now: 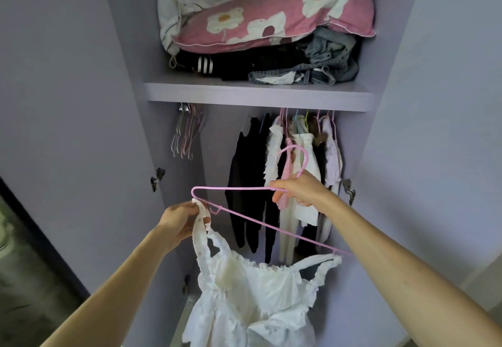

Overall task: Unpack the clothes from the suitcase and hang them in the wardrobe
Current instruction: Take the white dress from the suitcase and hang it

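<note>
I face an open lilac wardrobe (260, 93). My right hand (297, 189) grips a pink wire hanger (233, 188) just below its hook, tilted with its right end low. A white ruffled dress (252, 300) hangs from it: the right strap sits on the hanger's low right end. My left hand (180, 220) pinches the dress's left strap beside the hanger's left corner. No suitcase is in view.
Under the shelf, black and white garments (274, 183) hang on the right part of the rail. Several empty hangers (187, 134) bunch at the rail's left end. The shelf holds a pink flowered pillow (274, 9) on folded dark clothes and jeans. Both doors stand open.
</note>
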Motion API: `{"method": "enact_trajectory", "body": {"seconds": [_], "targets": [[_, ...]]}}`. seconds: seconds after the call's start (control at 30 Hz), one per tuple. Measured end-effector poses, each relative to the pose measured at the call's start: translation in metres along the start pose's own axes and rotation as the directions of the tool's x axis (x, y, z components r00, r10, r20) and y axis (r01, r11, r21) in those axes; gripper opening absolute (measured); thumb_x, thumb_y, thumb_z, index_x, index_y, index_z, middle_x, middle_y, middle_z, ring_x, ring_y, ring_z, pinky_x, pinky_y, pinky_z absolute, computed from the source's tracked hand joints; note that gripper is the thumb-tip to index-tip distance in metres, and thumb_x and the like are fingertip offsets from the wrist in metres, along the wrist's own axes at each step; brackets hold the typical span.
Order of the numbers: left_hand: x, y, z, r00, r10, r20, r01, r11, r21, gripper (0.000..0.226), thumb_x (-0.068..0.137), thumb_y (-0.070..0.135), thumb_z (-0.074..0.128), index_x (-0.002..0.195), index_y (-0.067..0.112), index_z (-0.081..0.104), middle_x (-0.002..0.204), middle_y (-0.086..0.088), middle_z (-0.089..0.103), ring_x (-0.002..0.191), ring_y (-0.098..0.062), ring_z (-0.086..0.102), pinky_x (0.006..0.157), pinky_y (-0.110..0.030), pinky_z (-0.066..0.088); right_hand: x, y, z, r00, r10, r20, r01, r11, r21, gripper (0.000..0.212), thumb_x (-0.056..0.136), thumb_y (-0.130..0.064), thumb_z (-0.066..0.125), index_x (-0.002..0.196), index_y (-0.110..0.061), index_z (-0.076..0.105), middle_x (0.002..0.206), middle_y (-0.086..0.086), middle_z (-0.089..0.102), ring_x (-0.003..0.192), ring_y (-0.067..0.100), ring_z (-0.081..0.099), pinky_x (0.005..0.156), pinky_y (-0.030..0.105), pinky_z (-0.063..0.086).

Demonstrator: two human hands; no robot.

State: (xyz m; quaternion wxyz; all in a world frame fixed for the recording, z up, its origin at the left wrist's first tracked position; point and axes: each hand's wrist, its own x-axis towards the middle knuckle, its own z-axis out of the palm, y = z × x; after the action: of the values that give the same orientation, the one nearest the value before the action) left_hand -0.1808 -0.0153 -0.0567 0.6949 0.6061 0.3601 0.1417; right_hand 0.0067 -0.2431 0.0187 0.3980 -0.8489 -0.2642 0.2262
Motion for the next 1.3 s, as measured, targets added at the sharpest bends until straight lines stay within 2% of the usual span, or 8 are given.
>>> {"method": "enact_trajectory", "body": {"seconds": [0.3,0.5,0.57,0.63,0.73,0.97,1.07,1.3], "targets": [[0.009,0.007,-0.003,0.977,-0.086,0.194,0.045,0.978,0.206,0.025,0.096,0.008,0.05,0.104,-0.002,0.072,0.105,-0.018,0.073,0.08,-0.032,0.071,0.077,-0.04,0.059,-0.008,-0.005,0.007,0.993,-0.114,0.005,0.113,0.992,0.056,0.036,0.086,-0.052,0.065,0.074,-0.022,0.08,0.076,-0.012,0.066,0.092,0.009,0.064,0.061,0.02,0.047],[0.02,0.023,-0.004,0.999,0.038,0.013,-0.039,0.817,0.575,0.019,0.09,0.028,0.066,0.106,0.018,0.069,0.087,0.001,0.068,0.077,-0.02,0.066,0.064,-0.033,0.055,-0.009,-0.007,0.006,0.983,-0.145,-0.114,0.158,0.98,0.12,0.032,0.083,-0.051,0.07,0.074,-0.022,0.08,0.096,-0.005,0.073,0.099,0.007,0.063,0.063,0.016,0.046],[0.026,0.024,-0.002,0.974,0.199,-0.106,-0.098,0.797,0.596,0.054,0.074,0.032,0.078,0.122,0.014,0.059,0.1,-0.006,0.057,0.098,-0.032,0.06,0.076,-0.043,0.054,-0.007,-0.007,0.008,0.981,-0.148,-0.122,0.162,0.98,0.118,0.03,0.081,-0.051,0.07,0.072,-0.025,0.08,0.096,0.006,0.074,0.099,0.013,0.066,0.063,0.017,0.047],[0.019,0.023,0.007,0.887,0.432,-0.163,-0.183,0.652,0.736,0.073,0.074,0.022,0.077,0.139,0.019,0.043,0.128,-0.01,0.046,0.127,-0.036,0.04,0.102,-0.05,0.042,-0.007,-0.011,0.01,0.98,-0.169,-0.104,0.182,0.975,0.129,0.026,0.081,-0.048,0.072,0.072,-0.025,0.079,0.079,0.003,0.071,0.083,0.012,0.067,0.067,0.021,0.049],[0.0,0.03,0.038,0.667,0.714,0.212,-0.468,0.181,0.865,0.045,0.082,0.025,0.066,0.127,0.023,0.061,0.121,0.0,0.063,0.123,-0.028,0.051,0.109,-0.044,0.035,-0.007,-0.022,0.014,0.973,-0.207,-0.098,0.222,0.958,0.183,0.019,0.08,-0.038,0.076,0.082,-0.02,0.072,0.057,-0.003,0.06,0.058,0.01,0.056,0.068,0.03,0.052],[-0.006,0.052,0.081,0.546,0.702,0.456,-0.611,-0.038,0.791,0.049,0.099,0.055,0.025,0.109,0.02,0.057,0.086,0.002,0.057,0.07,-0.021,0.054,0.058,-0.037,0.048,-0.025,-0.015,-0.013,0.963,-0.263,-0.051,0.268,0.942,0.202,0.018,0.085,-0.021,0.07,0.101,-0.015,0.064,0.081,0.004,0.074,0.071,0.015,0.066,0.071,0.026,0.047],[0.002,0.054,0.069,0.547,0.727,0.414,-0.595,-0.009,0.804,0.046,0.101,0.05,0.024,0.107,0.016,0.054,0.083,-0.002,0.054,0.067,-0.025,0.053,0.056,-0.04,0.049,-0.036,0.021,-0.035,0.971,-0.238,-0.018,0.238,0.971,0.005,0.015,0.089,-0.042,0.064,0.09,-0.029,0.072,0.092,-0.011,0.073,0.091,0.006,0.066,0.086,0.029,0.047],[0.01,0.056,0.078,0.607,0.762,0.226,-0.57,0.219,0.792,0.032,0.106,0.038,0.034,0.104,0.013,0.054,0.081,0.002,0.05,0.077,-0.024,0.049,0.068,-0.037,0.041,-0.057,0.079,-0.046,0.982,-0.135,-0.13,0.115,0.983,-0.145,0.036,0.094,-0.049,0.054,0.066,-0.03,0.068,0.069,0.005,0.062,0.066,0.02,0.058,0.072,0.036,0.047]]}}
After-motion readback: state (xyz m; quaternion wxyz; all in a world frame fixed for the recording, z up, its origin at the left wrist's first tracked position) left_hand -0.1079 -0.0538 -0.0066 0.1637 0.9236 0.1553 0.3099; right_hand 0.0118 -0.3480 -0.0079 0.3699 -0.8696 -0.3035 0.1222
